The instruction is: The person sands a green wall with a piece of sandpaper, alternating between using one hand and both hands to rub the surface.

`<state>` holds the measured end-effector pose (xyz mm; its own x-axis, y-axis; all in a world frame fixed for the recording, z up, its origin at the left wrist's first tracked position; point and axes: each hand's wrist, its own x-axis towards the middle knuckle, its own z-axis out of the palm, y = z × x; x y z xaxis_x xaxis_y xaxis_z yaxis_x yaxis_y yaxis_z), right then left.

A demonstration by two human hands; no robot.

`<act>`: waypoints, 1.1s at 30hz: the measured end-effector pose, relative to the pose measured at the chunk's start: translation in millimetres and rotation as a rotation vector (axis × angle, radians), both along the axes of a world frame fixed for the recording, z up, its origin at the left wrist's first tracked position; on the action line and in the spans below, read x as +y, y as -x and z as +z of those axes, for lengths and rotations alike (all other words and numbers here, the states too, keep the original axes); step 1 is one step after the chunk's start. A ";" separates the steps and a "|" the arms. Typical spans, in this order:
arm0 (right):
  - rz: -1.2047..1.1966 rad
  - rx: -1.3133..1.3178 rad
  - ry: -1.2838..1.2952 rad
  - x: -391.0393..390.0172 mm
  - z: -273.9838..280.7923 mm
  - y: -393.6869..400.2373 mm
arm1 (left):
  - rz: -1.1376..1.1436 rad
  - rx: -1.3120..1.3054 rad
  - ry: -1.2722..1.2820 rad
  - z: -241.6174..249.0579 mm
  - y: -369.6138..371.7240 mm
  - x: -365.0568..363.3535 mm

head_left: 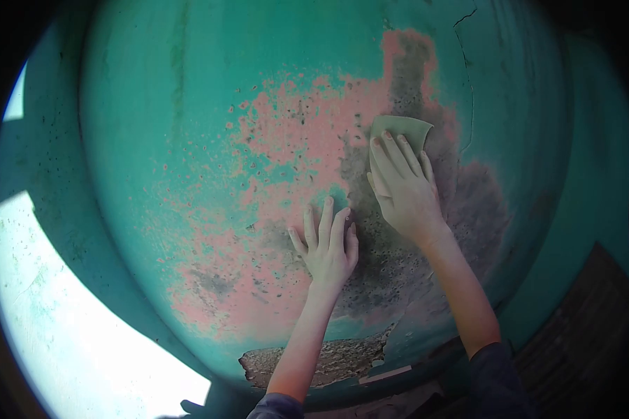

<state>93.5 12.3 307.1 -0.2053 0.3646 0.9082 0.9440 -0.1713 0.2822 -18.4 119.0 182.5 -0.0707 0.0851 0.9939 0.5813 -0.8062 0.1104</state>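
A curved green painted surface (pixel 210 42) fills most of the view, worn through to pink and dark grey patches. My right hand (pixel 405 192) presses a pale sheet of sandpaper (pixel 416 129) flat against the grey area, right of centre. The sheet's upper edge and corners stick out past the fingertips; the rest is hidden under the palm. Lower and to the left, my left hand (pixel 325 248) lies on the surface with its fingers spread, holding nothing, at the border of pink and grey.
Below my hands, a broken patch (pixel 349 359) exposes rough brown material. A thin crack (pixel 466 63) runs down at the upper right. Bright light (pixel 70 300) shows past the green edge at left. A dark ribbed panel (pixel 573 321) stands at lower right.
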 end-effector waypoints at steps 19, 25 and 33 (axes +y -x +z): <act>-0.043 0.219 0.033 1.4 -111.1 -15.0 | 0.025 0.026 -0.008 0.9 2.0 -4.1; 0.071 0.136 -0.066 0.1 -36.9 -3.2 | -0.018 0.006 0.006 0.1 -0.8 -2.5; -0.022 -0.001 -0.087 11.3 -12.6 9.0 | -0.031 0.024 -0.016 2.2 4.5 -5.5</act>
